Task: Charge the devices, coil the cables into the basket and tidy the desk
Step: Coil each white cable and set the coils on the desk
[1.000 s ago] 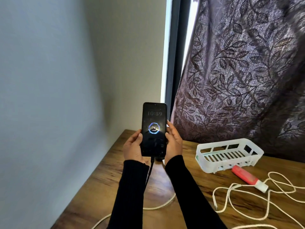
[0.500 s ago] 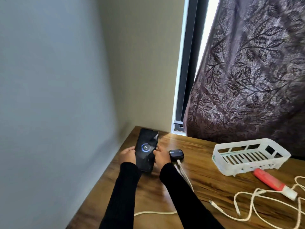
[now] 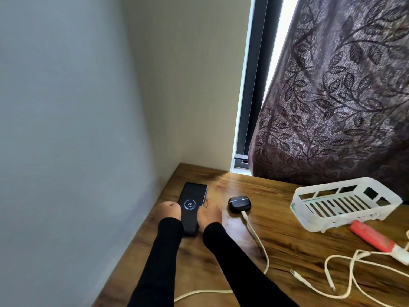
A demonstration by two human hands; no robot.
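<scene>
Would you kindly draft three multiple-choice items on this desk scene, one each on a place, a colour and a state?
1. Where does the phone lie?
A. in the basket
B. near the desk's left edge, by the wall
C. on the curtain sill

2. What colour is the basket?
A. white
B. black
C. red

3. What state is the phone's screen in?
A. dark
B. cracked
C. lit, showing a ring and 74

Answers:
1 B: the left hand and right hand flank it on the desk beside the wall.
2 A: its slotted plastic is white.
3 C: a glowing ring surrounds the figure 74.
</scene>
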